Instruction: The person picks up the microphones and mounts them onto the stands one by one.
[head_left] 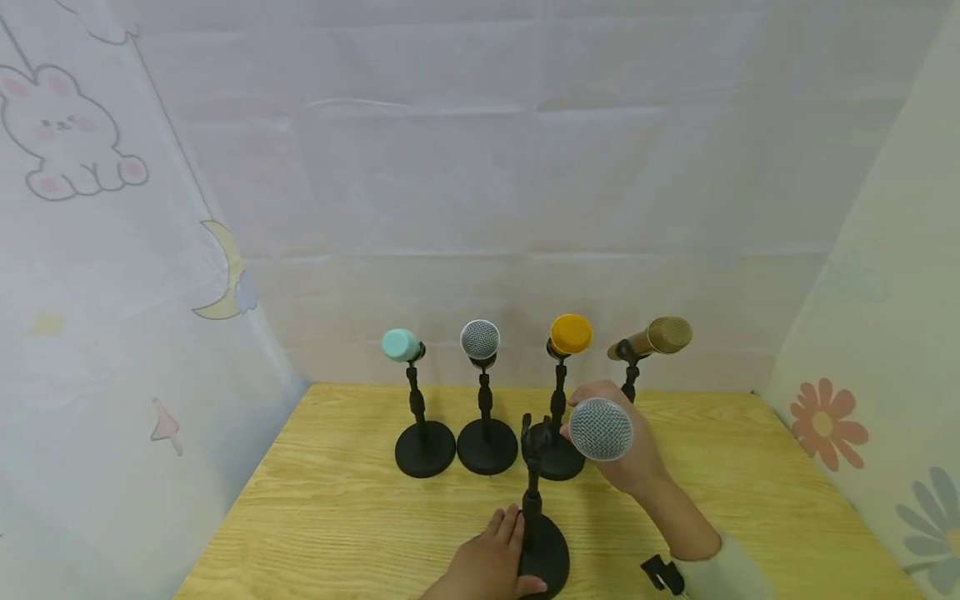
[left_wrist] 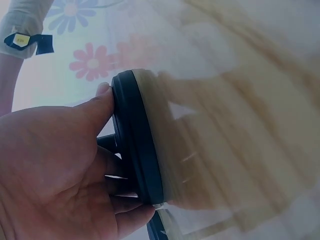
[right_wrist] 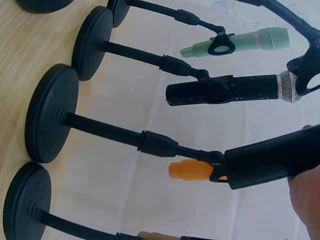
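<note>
In the head view my right hand (head_left: 633,467) holds a microphone with a silver mesh head (head_left: 601,429), raised above the table. Its black body (right_wrist: 272,156) shows in the right wrist view, with part of my hand at its right end. My left hand (head_left: 483,560) grips the round base of a black microphone stand (head_left: 547,554) at the front, thumb on the near rim and fingers at the left side. That stand's clip (head_left: 536,437) holds nothing. In the left wrist view the thumb and fingers (left_wrist: 132,220) span the base edge.
Behind stand several black stands holding a mint microphone (head_left: 401,344), a silver-headed one (head_left: 480,340), an orange one (head_left: 572,333) and a gold one (head_left: 670,334). A small black object (head_left: 663,573) appears beside the right sleeve. Cloth walls surround the wooden table (head_left: 337,517).
</note>
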